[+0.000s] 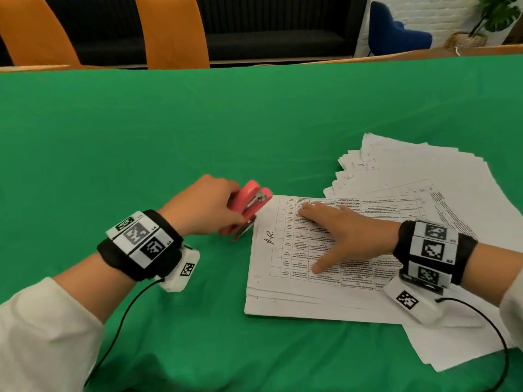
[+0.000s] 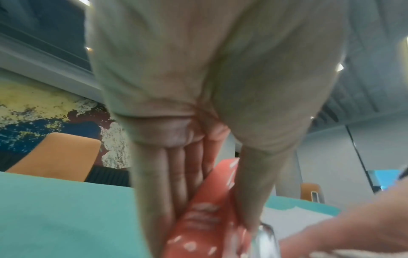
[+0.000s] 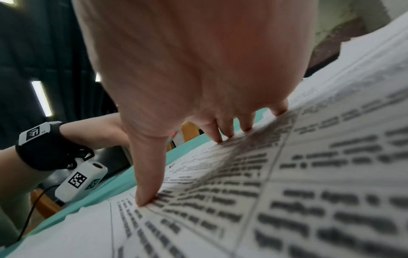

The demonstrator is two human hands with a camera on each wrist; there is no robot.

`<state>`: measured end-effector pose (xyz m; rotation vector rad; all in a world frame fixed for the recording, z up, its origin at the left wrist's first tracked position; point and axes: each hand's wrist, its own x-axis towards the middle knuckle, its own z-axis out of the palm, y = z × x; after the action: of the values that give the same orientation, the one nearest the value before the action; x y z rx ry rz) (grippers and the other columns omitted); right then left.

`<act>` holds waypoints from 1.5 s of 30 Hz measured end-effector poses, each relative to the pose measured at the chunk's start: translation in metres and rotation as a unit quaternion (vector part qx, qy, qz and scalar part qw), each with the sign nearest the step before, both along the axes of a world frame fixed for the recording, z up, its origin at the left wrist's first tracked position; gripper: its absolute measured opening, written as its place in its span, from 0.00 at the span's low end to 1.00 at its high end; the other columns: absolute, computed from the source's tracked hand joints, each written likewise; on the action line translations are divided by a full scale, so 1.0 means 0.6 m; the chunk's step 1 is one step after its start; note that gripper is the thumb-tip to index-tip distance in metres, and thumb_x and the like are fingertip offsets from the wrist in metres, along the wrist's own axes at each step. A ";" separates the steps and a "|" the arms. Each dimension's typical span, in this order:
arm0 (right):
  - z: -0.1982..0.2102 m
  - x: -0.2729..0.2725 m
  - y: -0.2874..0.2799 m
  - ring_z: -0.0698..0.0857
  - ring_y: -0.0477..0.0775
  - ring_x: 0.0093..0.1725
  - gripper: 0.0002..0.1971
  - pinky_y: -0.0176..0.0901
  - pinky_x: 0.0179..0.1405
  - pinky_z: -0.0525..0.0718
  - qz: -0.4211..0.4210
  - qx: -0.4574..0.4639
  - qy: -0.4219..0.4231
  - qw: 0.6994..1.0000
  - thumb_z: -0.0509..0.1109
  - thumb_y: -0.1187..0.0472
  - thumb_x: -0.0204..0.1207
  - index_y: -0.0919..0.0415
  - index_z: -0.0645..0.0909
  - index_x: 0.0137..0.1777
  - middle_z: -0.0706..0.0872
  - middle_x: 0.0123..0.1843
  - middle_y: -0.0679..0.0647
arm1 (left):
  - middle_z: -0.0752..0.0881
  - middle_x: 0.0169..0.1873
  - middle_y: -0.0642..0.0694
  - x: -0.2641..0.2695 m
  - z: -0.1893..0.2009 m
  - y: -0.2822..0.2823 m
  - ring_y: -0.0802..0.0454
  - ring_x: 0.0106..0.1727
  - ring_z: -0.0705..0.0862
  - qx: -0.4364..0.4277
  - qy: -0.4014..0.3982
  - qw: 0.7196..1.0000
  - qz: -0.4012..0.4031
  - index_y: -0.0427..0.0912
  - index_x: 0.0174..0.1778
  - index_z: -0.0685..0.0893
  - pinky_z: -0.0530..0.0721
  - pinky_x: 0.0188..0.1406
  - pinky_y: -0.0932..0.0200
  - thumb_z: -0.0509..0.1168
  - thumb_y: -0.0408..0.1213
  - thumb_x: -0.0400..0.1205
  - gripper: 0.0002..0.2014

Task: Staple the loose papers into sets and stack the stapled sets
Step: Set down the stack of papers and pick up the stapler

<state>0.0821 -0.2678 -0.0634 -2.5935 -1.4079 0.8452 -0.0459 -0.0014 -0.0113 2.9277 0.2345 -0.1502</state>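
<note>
Green cloth (image 1: 141,131) bears printed, gridded papers (image 1: 283,267) beside pink stapler (image 1: 250,205).

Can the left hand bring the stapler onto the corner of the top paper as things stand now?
Probably yes. The left hand grips the stapler right beside that corner of the top paper. The right hand lies flat further in, leaving the corner free.
</note>
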 end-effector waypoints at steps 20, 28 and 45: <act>-0.027 0.012 -0.021 0.58 0.51 0.88 0.75 0.52 0.88 0.61 -0.102 0.134 0.115 0.979 0.89 0.38 0.60 0.48 0.34 0.92 0.56 0.91 0.45 | 0.83 0.38 0.52 0.118 -0.036 -0.097 0.49 0.36 0.79 0.112 0.021 0.959 -0.259 0.51 0.50 0.79 0.72 0.34 0.56 0.70 0.45 0.80 0.08; -0.011 0.006 -0.021 0.57 0.48 0.84 0.65 0.49 0.87 0.48 -0.083 0.132 0.091 0.984 0.86 0.43 0.68 0.46 0.41 0.91 0.56 0.90 0.46 | 0.83 0.37 0.51 0.125 -0.040 -0.084 0.53 0.34 0.79 0.110 0.040 0.962 -0.248 0.49 0.53 0.81 0.74 0.31 0.56 0.70 0.48 0.80 0.10; -0.037 0.021 -0.016 0.42 0.47 0.92 0.66 0.62 0.91 0.36 -0.043 0.125 0.076 0.988 0.83 0.31 0.65 0.46 0.42 0.92 0.47 0.94 0.46 | 0.83 0.38 0.52 0.126 -0.041 -0.085 0.48 0.37 0.78 0.095 0.047 0.951 -0.291 0.57 0.47 0.72 0.73 0.34 0.53 0.71 0.46 0.78 0.12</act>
<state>0.0945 -0.2772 -0.0854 -2.3324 -1.2627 0.7807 0.0294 -0.0521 -0.0356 3.0882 -0.6468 -0.3689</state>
